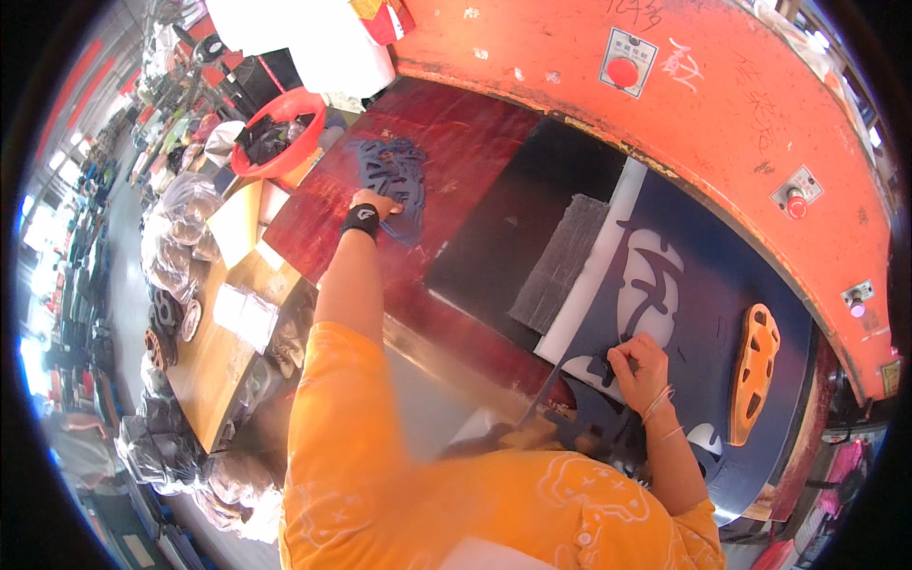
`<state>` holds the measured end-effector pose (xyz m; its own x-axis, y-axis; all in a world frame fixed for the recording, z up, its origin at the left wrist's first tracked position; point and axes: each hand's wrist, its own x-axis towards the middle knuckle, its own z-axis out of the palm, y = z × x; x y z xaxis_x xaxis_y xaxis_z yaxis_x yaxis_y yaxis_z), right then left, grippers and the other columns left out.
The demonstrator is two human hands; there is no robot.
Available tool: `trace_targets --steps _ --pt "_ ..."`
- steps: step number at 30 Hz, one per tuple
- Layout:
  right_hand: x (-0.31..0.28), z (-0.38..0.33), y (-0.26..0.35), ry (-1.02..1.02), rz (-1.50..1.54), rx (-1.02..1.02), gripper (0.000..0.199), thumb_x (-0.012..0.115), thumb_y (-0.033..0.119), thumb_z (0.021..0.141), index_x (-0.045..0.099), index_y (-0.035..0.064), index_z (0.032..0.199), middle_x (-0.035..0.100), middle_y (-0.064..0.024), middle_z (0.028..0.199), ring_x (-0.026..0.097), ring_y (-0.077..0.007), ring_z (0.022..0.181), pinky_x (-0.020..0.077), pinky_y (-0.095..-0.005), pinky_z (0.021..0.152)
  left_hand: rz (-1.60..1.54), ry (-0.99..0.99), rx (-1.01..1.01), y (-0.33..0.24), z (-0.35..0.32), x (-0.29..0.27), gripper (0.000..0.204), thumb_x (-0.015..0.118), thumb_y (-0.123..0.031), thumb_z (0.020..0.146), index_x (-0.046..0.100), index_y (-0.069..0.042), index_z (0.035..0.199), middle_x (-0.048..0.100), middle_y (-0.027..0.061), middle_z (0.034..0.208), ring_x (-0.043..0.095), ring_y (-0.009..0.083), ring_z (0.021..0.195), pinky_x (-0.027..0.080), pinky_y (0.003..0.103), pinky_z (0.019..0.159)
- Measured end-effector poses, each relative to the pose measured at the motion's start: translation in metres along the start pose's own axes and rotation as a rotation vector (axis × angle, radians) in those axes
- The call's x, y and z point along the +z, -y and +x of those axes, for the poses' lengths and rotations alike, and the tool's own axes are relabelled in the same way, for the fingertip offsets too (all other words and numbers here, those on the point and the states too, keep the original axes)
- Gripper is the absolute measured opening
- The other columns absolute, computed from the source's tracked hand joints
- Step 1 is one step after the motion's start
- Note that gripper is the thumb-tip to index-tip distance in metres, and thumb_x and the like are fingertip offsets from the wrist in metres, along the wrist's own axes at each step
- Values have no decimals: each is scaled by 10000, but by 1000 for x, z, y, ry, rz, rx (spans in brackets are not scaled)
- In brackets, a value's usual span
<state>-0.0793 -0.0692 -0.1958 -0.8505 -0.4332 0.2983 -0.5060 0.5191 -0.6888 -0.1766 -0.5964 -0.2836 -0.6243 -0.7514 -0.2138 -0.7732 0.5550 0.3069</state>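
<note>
Standing beside this press, I see the person's left hand (pixel 372 202), with a black wristband (pixel 361 219), reaching far out and resting on a pile of dark blue cut-out scrap pieces (pixel 394 176) on the dark red work board (pixel 456 142); its fingers look curled onto the pile's near edge, though I cannot tell whether they actually grip a piece. Beyond that hand sits a red plastic basin (pixel 285 133) holding dark offcuts. Between the hands lie a black sheet (pixel 513 228) and a grey ribbed pad (pixel 560 261). The right hand (pixel 641 370) pinches a small cut piece out of the large dark blue material sheet (pixel 722 285), where white shows through an opening already punched. Just right of it rests an orange cutting die with slots (pixel 753 370). This looks like the clearing step after a cut; next, the pinched piece would need lifting free without dragging the sheet.
</note>
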Motion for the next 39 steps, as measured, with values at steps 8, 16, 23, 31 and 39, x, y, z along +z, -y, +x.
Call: trace_targets --steps 8,16,23,31,39 --pt "0 -3 -4 -27 61 -33 115 674 93 756 608 42 676 527 -84 640 519 -260 615 421 -349 560 -1290 318 -57 -11 -34 -84 174 546 -63 872 590 11 1023 664 124 939 656 247 767 558 382 706" --pt "-55 -20 -1 4 15 -153 32 657 52 766 629 39 778 595 -104 740 582 -267 685 477 -338 634 -808 563 633 16 -181 -35 292 575 -142 878 552 -8 1136 661 133 926 652 242 804 523 359 727" --pt "-150 -60 -44 -275 103 335 92 604 87 853 653 12 873 631 -70 767 619 -145 676 492 -262 617 -498 738 555 -25 -291 -70 228 494 -166 939 599 14 1031 628 68 721 585 106 581 475 226 501" --pt "-170 -53 -61 -240 -660 521 648 748 359 690 496 149 1250 451 -162 1272 365 -390 1201 321 -487 996 -1110 1364 509 -210 -361 56 405 515 -215 940 466 1 1279 553 126 1199 534 225 1105 411 330 957" --pt "-163 -86 -84 -199 -738 586 785 776 447 629 453 193 1299 353 -158 1367 259 -405 1288 267 -548 1014 -1036 1343 278 -237 -378 61 418 581 -283 896 495 -19 1207 556 71 1143 545 179 999 433 308 859"
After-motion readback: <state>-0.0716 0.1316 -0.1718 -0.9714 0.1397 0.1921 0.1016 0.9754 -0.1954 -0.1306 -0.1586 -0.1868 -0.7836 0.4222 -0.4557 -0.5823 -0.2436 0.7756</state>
